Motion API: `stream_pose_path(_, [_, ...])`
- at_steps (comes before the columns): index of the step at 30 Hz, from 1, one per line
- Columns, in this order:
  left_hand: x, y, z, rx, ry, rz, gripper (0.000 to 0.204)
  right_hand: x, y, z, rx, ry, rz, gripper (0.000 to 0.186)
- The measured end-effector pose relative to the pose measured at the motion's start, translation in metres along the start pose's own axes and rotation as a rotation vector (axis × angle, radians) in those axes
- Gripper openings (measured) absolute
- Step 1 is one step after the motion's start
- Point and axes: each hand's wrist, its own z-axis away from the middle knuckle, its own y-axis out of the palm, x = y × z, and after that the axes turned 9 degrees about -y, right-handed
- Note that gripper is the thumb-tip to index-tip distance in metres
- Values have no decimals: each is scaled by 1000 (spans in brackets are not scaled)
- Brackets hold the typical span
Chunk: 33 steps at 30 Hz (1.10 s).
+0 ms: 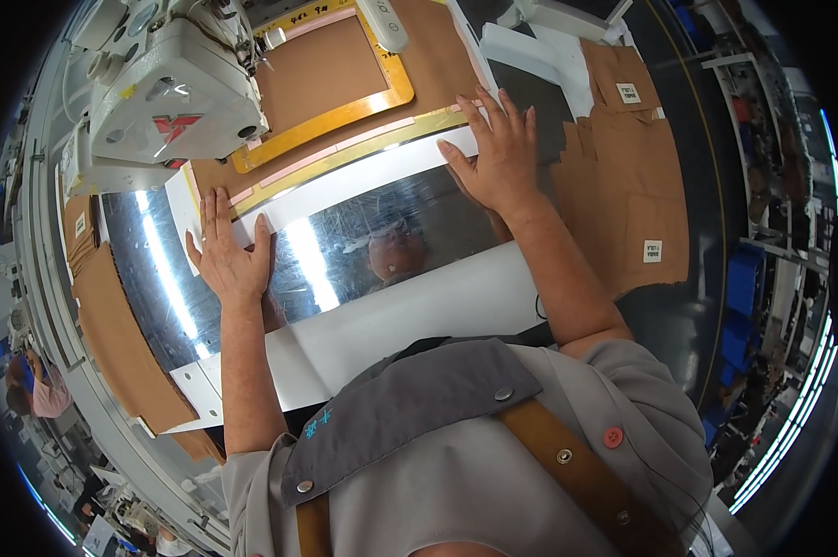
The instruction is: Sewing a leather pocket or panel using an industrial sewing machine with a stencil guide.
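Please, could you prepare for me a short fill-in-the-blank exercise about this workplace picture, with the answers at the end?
1. Of the left hand and the right hand, the ____ one is nearer to the sewing machine head.
2. The sewing machine head's main colour is ____.
3. The rectangular frame on the brown sheet is coloured ____.
4. The round button on the grey top is coloured ____.

Missing words: left; white; yellow; red.

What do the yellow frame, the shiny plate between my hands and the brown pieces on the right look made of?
Yellow frame: smooth, crisp edges, perhaps plastic or coated metal. Shiny plate: likely polished metal, given scratches and mirror-like reflections. Brown pieces: probably cloth, matte, with uneven edges.
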Motion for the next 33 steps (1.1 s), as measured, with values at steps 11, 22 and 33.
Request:
stream_pose_path(11, [4, 7, -1, -36, 21, 1, 76, 0, 4, -4, -2, 51, 47, 74])
stream_pose_path(22, [-4, -3, 3, -51, -12, 121, 78, -2, 7, -1, -24, 52, 27, 72])
stream_pose_path(33, [7, 3, 5, -64, -75, 119, 81, -3, 18, -18, -37, -20, 96, 66])
